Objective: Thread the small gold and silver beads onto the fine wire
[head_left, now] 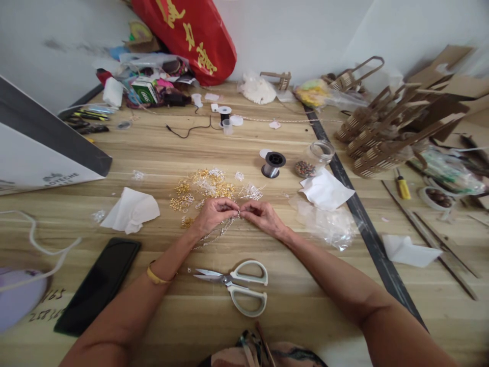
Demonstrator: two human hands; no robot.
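My left hand [214,215] and my right hand [263,216] meet fingertip to fingertip over the middle of the table. Both pinch a small metal piece at the end of a silvery chain [216,234], which trails down to the left under my left hand. The exact shape of the pinched end is too small to tell. Just beyond my hands lie loose piles of gold and silver jewelry findings [210,183], with small rings and pins among them. Nearer to me, white-handled scissors [244,285] rest with blades parted, pointing left.
A wire spool [273,164] and a glass jar of beads [319,158] stand behind my right hand. A black phone [98,285] lies left, near a crumpled white paper [132,210]. Small woven baskets [376,148] stand at right; a white box [46,148] is at left.
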